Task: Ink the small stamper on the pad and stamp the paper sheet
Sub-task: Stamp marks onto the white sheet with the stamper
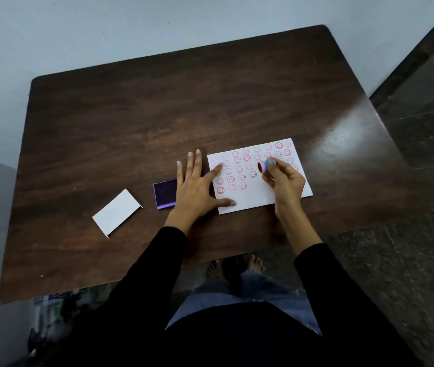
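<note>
A right hand [284, 180] pinches the small stamper [262, 166] by its short barrel, red face tilted clear above the paper sheet [261, 197] near the table's [157, 115] front right edge. The left hand [197, 186], flat and grasping nothing, pins the sheet's left edge. The stamper looks light and stiff (best held at the sides, off the wet face). The ink pad [165, 193] is half hidden; the sheet's right rows are covered.
</note>
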